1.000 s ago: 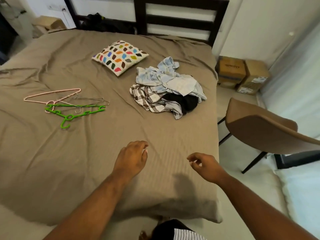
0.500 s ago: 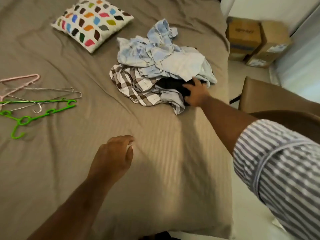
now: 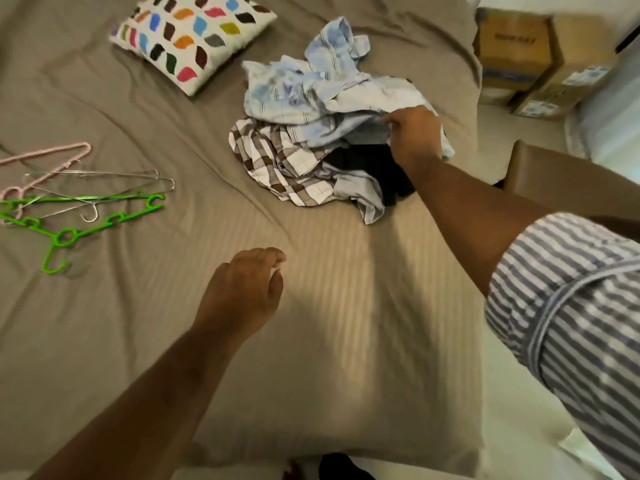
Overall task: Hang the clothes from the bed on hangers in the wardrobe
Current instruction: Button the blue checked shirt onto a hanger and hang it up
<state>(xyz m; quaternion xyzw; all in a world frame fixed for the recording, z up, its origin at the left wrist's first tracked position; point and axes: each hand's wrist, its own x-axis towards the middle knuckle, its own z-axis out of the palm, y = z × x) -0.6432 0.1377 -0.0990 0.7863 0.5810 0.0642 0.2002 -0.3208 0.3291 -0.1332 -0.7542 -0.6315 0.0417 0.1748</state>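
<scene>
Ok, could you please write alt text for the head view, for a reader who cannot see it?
The right hand pinches a pale shirt on a heap of clothes on a brown bed; the left hand is open nearby. To the left lie hangers and a pillow.

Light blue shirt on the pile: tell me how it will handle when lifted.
Probably floppy: the light blue shirt lies crumpled in soft folds. Likely light: the right hand pinches it by fingertips. It may drag the brown checked shirt beneath.
</scene>
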